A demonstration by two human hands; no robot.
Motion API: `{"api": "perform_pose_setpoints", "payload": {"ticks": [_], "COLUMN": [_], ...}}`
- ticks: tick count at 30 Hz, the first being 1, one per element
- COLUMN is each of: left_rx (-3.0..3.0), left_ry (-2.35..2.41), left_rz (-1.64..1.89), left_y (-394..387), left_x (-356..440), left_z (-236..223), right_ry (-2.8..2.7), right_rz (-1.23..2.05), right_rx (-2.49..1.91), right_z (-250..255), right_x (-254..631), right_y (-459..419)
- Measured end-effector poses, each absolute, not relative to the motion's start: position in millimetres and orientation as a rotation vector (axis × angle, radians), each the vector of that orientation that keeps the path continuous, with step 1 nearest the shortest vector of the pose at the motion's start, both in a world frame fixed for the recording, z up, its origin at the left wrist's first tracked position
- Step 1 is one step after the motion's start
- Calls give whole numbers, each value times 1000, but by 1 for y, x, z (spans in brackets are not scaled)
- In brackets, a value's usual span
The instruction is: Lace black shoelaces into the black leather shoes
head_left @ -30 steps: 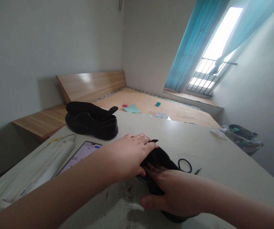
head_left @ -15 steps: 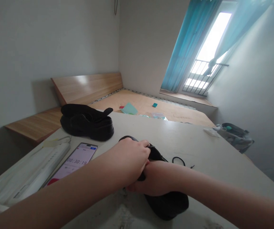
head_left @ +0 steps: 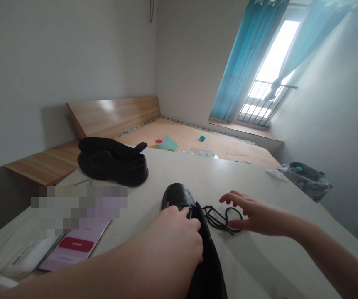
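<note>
Pale counter [head_left: 158, 168]: my left fingers [head_left: 197, 226] clamp the near shoe [head_left: 210, 253], best held steady; right fingers [head_left: 244, 198], apart, beside the lace [head_left: 212, 220].

One view: head cam, above the table's [head_left: 241, 178] near edge, which is cut off at frame bottom. Faces forward and down, across to the far edge at mid-frame, then the wooden platform [head_left: 235, 153] and room corner. Close range: left hand [head_left: 182, 232] is large at lower middle. Wide look, window [head_left: 278, 50] leaning at upper right. Table's right edge runs diagonally toward lower right.
</note>
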State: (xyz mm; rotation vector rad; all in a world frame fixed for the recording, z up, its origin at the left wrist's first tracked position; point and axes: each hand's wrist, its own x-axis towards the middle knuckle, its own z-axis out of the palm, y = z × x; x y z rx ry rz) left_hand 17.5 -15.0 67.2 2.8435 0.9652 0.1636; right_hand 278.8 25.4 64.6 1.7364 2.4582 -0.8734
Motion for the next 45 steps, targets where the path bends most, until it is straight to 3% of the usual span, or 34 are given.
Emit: {"api": "perform_pose_setpoints", "payload": {"ticks": [5,10,12,17,21,23,25,29,37,45], "left_rx": [2856,2823,2758,2537,2378,2285,2251,2179,2050,1344], "left_ry": [922,662,629,953,1034,1070,1128,1221,1266,872], "left_rz": [-132,-279,-159,747,822,891,987,1070,1127,1544], "left_y": [-26,-21,-16,8,28,35,41,51,64,66], "left_x": [19,20,18,12,8,4,-1,-10,-19,-30], "left_z": [80,106,113,115,115,118,122,125,123,145], "right_ry": [2543,2667,2742,3061,3398,3408,3267,2794,2426,2252], "right_rz": [-577,-615,-700,-790,-802,-1044,-1523,-2250,-2603,-2990], "right_rx": [1827,1845,1857,1795,1651,1714,1702,1377,1448,1984], "right_z": [12,15,32,91,120,123,121,106,77,37], "right_x": [281,273,265,222,189,183,185,204,257,320], "right_y": [15,24,28,24,24,31,41,65,107,151]}}
